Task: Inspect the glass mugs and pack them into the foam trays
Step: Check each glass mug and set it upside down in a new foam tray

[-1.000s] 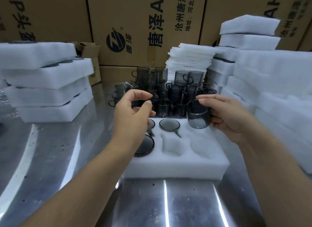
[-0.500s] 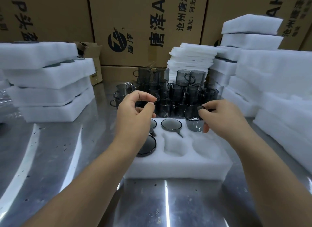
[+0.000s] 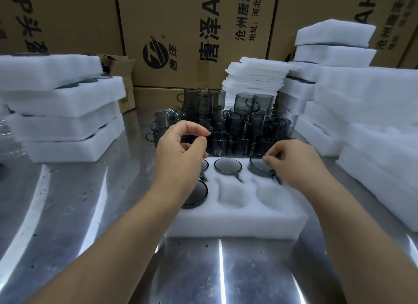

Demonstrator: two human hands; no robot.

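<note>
Right hand pinches the rim of a smoked glass mug between thumb and forefinger. The mug sits low in a pocket of the foam tray just under those fingertips, its handle pointing back toward the wrist. Left hand hovers over the tray's opposite end, fingers curled, thumb and forefinger nearly meeting, seemingly around nothing. Between the two hands a second mug fills a pocket. Beyond both hands a cluster of loose mugs stands on the metal table.
</note>
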